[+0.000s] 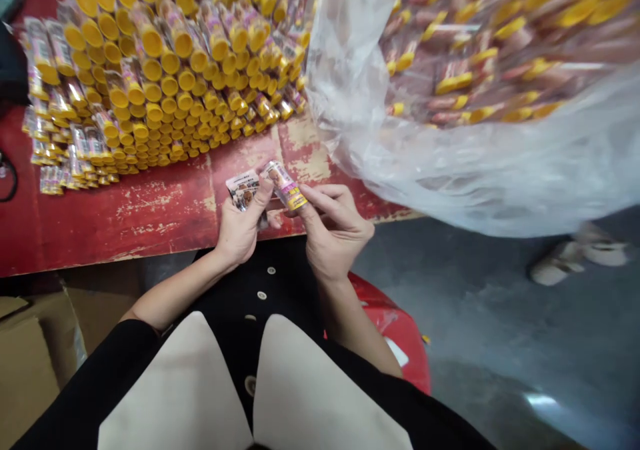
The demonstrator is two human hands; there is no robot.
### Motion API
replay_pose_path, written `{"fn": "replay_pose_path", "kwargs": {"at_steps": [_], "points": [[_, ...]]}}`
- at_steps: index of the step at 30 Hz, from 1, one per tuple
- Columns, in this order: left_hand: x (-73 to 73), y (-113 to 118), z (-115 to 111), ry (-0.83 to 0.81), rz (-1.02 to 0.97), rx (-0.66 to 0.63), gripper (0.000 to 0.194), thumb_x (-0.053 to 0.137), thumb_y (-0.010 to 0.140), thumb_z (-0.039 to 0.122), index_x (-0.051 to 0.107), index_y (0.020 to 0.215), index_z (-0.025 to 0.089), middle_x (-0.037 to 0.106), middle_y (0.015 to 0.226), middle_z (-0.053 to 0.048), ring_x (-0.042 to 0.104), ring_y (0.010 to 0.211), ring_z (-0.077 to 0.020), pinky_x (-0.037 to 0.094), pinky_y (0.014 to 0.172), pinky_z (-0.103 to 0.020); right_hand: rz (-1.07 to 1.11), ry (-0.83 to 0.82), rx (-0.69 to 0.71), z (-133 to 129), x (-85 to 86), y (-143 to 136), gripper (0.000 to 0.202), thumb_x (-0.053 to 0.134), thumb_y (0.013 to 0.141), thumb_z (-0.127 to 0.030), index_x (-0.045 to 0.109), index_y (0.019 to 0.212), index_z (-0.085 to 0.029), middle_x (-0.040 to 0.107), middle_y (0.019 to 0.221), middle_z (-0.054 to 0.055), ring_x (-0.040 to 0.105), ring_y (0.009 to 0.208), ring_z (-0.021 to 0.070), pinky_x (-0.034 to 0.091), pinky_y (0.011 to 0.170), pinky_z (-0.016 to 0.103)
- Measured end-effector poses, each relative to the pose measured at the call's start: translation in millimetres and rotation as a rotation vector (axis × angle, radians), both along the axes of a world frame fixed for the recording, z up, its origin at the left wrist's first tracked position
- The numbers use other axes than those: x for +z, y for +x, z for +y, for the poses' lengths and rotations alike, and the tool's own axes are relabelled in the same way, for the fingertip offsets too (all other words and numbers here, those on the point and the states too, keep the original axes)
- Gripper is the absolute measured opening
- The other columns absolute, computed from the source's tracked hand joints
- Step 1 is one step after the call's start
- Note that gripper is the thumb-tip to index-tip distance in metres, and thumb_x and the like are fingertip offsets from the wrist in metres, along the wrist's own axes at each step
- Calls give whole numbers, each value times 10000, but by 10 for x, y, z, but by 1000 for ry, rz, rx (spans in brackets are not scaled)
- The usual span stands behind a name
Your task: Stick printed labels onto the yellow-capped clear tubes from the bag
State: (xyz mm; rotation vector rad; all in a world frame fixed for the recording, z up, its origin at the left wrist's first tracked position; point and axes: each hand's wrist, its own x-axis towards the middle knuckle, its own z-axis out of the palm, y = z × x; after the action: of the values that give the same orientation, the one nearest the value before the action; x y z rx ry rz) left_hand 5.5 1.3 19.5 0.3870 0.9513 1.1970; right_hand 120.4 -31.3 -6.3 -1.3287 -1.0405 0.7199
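Note:
Near the table's front edge, my left hand is closed on a small stack of printed labels, its thumb reaching to the top of a small clear tube. The tube has a yellow end and a pink and purple printed label around it. My right hand pinches this tube near its yellow end between thumb and fingers. The tube is tilted, with its yellow end toward me. My left fingers are partly hidden behind the labels and the tube.
Many similar tubes lie piled on the worn red table, yellow ends facing me. A large clear plastic bag of more tubes stands at the right. A red stool is below, cardboard at lower left, and shoes on the floor.

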Motion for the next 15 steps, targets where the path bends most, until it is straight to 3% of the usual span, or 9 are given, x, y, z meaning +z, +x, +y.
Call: {"fn": "replay_pose_path", "kwargs": {"at_steps": [2, 5, 8, 10, 13, 15], "points": [[53, -48, 86, -11, -36, 31, 359, 819, 791, 400, 721, 1083, 214, 763, 948, -28, 724, 719, -125, 482, 511, -154, 147, -11, 33, 268, -23, -47, 227, 725, 867, -394, 785, 1060, -290, 675, 912, 15, 636, 690, 116, 591, 610, 304], [117, -134, 204, -67, -52, 129, 334, 662, 931, 384, 671, 1219, 216, 769, 1018, -67, 760, 893, -178, 539, 615, -181, 168, 75, 79, 947, 44, -206, 280, 653, 916, -458, 746, 1118, -289, 692, 890, 7, 584, 622, 87, 560, 605, 290], [137, -220, 250, -121, -30, 180, 274, 523, 1009, 302, 664, 1206, 174, 768, 1011, -85, 761, 905, -172, 570, 714, -222, 8, 229, 93, 1658, 236, -473, 318, 576, 960, -489, 728, 1132, -269, 703, 1014, 30, 653, 771, 114, 575, 693, 302], [133, -282, 242, -132, -3, 174, 244, 526, 1010, 271, 668, 1181, 171, 768, 1004, -82, 759, 866, -152, 568, 729, -223, -134, 300, 151, 1953, 313, -578, 302, 573, 969, -461, 724, 1137, -260, 708, 1075, 39, 687, 947, 149, 591, 802, 321], [97, -388, 235, -134, 16, 176, 168, 619, 967, 249, 674, 1114, 188, 763, 910, -30, 732, 740, -95, 537, 655, -171, -306, 330, 198, 2074, 150, -310, 270, 586, 974, -358, 695, 1205, -272, 712, 1148, 41, 687, 1047, 153, 584, 900, 327], [41, -436, 260, -147, 21, 187, 137, 699, 916, 248, 675, 1036, 187, 747, 835, 6, 705, 665, -66, 513, 597, -142, -412, 297, 100, 2028, -114, 235, 273, 577, 974, -297, 688, 1220, -257, 712, 1166, 50, 687, 1038, 149, 576, 909, 328]]}}
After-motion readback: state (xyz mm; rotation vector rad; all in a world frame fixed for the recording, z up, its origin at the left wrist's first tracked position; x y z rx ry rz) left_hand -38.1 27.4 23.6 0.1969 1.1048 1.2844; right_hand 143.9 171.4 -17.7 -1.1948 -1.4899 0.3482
